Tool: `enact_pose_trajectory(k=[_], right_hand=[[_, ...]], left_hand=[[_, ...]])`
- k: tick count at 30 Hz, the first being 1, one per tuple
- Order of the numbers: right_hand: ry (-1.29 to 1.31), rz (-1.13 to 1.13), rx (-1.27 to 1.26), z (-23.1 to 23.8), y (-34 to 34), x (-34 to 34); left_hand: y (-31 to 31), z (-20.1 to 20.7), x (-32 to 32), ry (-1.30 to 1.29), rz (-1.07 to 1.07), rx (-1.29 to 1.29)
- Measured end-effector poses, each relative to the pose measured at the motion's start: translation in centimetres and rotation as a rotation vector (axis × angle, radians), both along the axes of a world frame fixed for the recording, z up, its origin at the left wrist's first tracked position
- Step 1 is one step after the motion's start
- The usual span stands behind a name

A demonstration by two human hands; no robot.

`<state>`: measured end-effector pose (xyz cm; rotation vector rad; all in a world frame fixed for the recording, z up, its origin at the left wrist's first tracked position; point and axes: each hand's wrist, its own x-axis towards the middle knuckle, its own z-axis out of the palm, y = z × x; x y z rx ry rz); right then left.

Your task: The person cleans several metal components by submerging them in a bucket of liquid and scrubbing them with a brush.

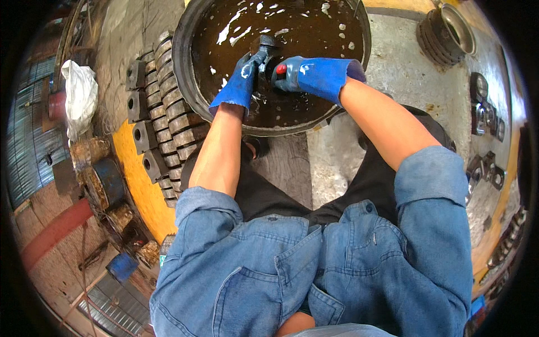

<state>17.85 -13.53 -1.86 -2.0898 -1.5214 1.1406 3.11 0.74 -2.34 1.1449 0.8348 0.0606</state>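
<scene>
Both my hands wear blue rubber gloves and work over a round black basin (185, 84) filled with dark brown oily liquid (297, 33). My left hand (242, 78) grips a dark metal part (266, 49) that sticks up out of the liquid. My right hand (297, 74) is closed around a tool with a red end (281, 69), held right against that part. What lies under the liquid is hidden. My denim sleeves are rolled up above the elbows.
A row of ribbed metal rollers (171, 106) and black blocks with holes (141, 121) lies left of the basin. A white bag (80, 95) sits far left. A ribbed ring part (449, 31) and several small metal pieces (485, 118) lie at right on the concrete.
</scene>
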Motion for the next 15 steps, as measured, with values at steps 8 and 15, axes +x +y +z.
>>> enact_pose_trajectory(k=[8,15], right_hand=[[-0.48,0.454,-0.018,1.9,-1.5,-1.8],[-0.7,0.603,0.341,2.0,-1.7,-1.9]], left_hand=[[-0.2,0.8,0.3,0.088,-0.058,0.271],[-1.3,3.9,0.5,0.158,-0.066,0.191]])
